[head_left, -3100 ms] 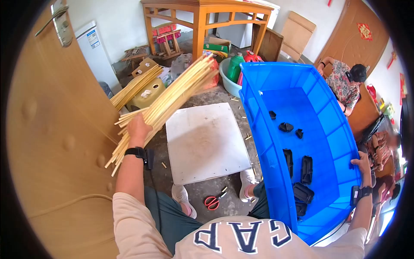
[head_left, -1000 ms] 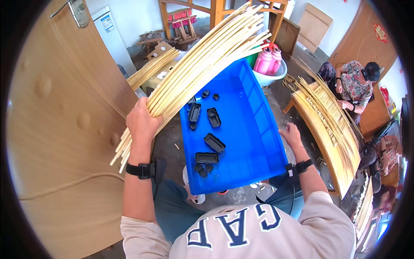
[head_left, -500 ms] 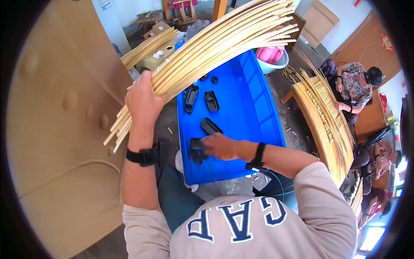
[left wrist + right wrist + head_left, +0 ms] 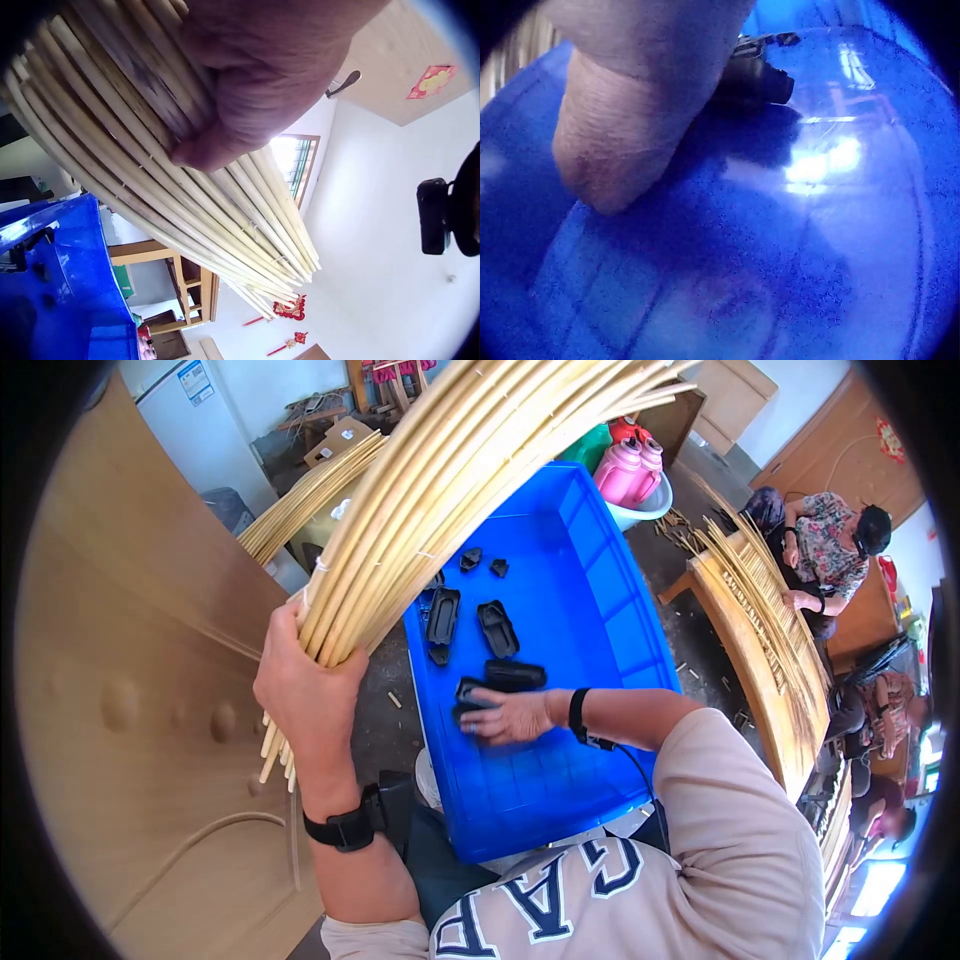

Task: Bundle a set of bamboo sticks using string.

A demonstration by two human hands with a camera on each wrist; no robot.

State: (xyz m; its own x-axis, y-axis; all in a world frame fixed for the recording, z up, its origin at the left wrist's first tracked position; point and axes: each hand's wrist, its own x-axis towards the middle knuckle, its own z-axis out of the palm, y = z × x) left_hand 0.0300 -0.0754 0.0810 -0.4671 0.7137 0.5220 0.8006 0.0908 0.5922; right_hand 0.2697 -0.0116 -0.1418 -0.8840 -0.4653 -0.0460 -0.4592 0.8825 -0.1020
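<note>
The two hands are well apart. The left hand (image 4: pixel 315 685) is wrapped tight around a big bundle of pale wooden sticks (image 4: pixel 430 500), near its lower end. Small white ties (image 4: pixel 425 555) show on the sticks. The bundle leans from the middle left of the frame up to the top, over the far left corner of a blue plastic tub (image 4: pixel 625 595). It is probably held up high like that so it does not get in the way of the other hand.

The right hand (image 4: pixel 515 715) is down inside the tub, at a black plastic piece (image 4: pixel 468 695). It is a bit blurry, and I cannot tell if it grips the piece or only touches it. Another long black piece (image 4: pixel 515 675) is just beside it. More black pieces (image 4: pixel 497 630) lie on the tub floor, toward its left side. The high sides likely help keep them from getting lost.

Past the tub, near the top, pink jugs (image 4: pixel 625 472) stand in a pale basin (image 4: pixel 648 508), perhaps to keep them together. At the right is a low wooden counter (image 4: pixel 790 730) with more sticks (image 4: pixel 750 600) on it, and a person (image 4: pixel 830 545) in a flowery shirt sits beside it.
</note>
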